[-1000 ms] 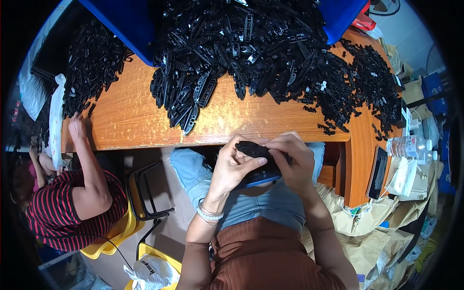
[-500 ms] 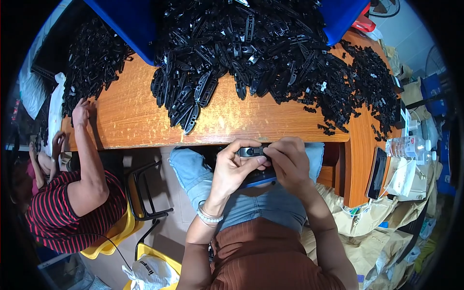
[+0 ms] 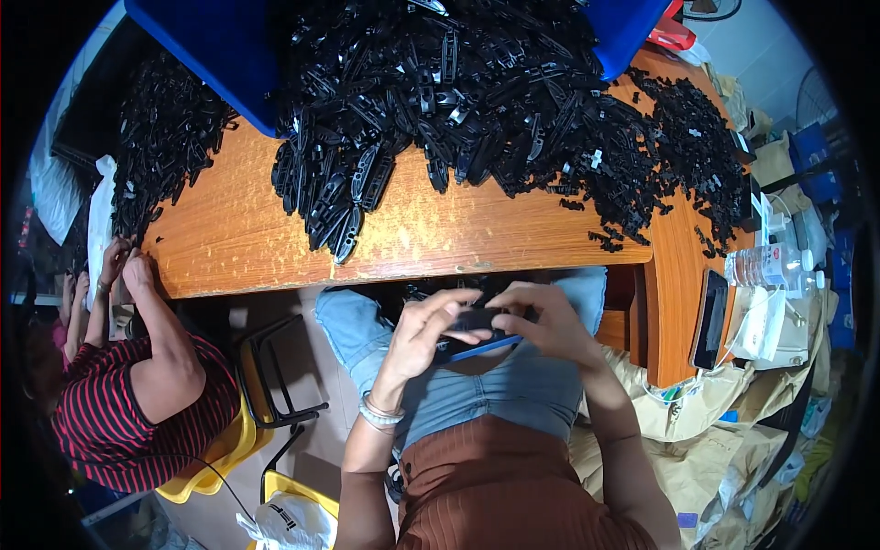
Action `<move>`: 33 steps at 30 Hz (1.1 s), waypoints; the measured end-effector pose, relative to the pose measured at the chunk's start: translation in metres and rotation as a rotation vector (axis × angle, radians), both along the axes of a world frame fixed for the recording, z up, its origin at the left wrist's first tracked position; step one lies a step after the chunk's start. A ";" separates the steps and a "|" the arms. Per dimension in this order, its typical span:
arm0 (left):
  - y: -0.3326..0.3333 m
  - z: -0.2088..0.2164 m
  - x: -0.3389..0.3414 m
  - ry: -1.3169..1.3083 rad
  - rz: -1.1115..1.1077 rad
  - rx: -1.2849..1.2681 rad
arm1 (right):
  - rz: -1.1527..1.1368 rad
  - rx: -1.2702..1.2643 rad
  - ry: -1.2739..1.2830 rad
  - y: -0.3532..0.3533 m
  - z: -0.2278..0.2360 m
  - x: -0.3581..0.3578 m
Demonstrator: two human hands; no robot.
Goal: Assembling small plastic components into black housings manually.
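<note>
My left hand (image 3: 417,337) and my right hand (image 3: 543,323) are close together above my lap, just in front of the table's near edge. Between their fingertips is a small black plastic part (image 3: 474,320), smeared by motion. Fingers of both hands close on its ends, though the exact grip is hard to make out. Beneath them, a blue-edged container (image 3: 481,349) rests on my lap with dark pieces in it, partly hidden by my hands. On the table ahead lies a large heap of long black plastic parts (image 3: 344,206).
Smaller black pieces (image 3: 692,137) are piled at the right of the wooden table (image 3: 440,243). Blue bins (image 3: 215,55) stand at the back. A phone (image 3: 709,319) and water bottles (image 3: 768,264) lie at right. A co-worker in a striped shirt (image 3: 137,403) sits at left.
My hands have dropped slightly toward my lap, and the black part has turned and blurred between them. At left, the co-worker's arm has drawn back from the pile to the table edge.
</note>
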State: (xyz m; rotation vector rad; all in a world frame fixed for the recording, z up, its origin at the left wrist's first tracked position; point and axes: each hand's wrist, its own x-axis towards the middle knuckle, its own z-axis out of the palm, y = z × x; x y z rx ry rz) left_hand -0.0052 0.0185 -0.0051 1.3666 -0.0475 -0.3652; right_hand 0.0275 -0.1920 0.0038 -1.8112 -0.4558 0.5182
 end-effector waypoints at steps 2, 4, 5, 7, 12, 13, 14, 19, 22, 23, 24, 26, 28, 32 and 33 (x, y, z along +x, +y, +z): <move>0.008 0.001 0.000 0.057 0.011 0.027 | 0.016 -0.008 -0.151 -0.006 -0.004 0.007; 0.016 -0.006 0.002 -0.431 0.037 0.446 | -0.132 -0.127 -0.495 -0.018 -0.013 0.019; 0.026 -0.004 0.006 -0.560 0.157 0.624 | -0.289 -0.229 -0.693 -0.024 -0.012 0.028; 0.042 0.003 0.019 -0.700 0.563 0.845 | -0.576 -0.622 -0.988 -0.032 -0.002 0.055; 0.089 -0.001 0.055 -0.632 0.791 1.363 | -0.582 -0.776 -0.910 -0.034 -0.018 0.073; 0.093 -0.003 0.056 -0.633 0.793 1.360 | -0.564 -0.767 -0.901 -0.032 -0.019 0.072; 0.097 -0.005 0.058 -0.594 0.773 1.354 | -0.562 -0.704 -0.912 -0.030 -0.020 0.071; 0.105 -0.003 0.062 -0.363 0.735 1.224 | -0.543 -0.602 -0.955 -0.015 -0.021 0.063; 0.096 -0.004 0.058 -0.550 0.792 1.180 | -0.584 -0.218 -0.667 -0.005 -0.032 0.053; 0.086 0.006 0.054 -0.689 0.841 1.142 | -0.584 -0.219 -0.663 0.002 -0.028 0.049; 0.068 0.015 0.046 -0.479 0.864 0.829 | -0.581 -0.085 -0.497 0.009 -0.021 0.045; 0.049 0.012 0.035 -0.241 0.680 0.522 | -0.601 0.338 -0.254 0.031 -0.018 0.035; 0.030 0.010 0.025 -0.263 0.520 0.473 | -0.518 0.384 -0.151 0.037 0.008 0.020; 0.006 0.015 0.016 -0.294 0.350 0.311 | -0.352 0.417 -0.195 0.042 0.020 0.014; 0.003 0.015 0.014 -0.269 0.325 0.287 | -0.326 0.357 -0.179 0.043 0.023 0.012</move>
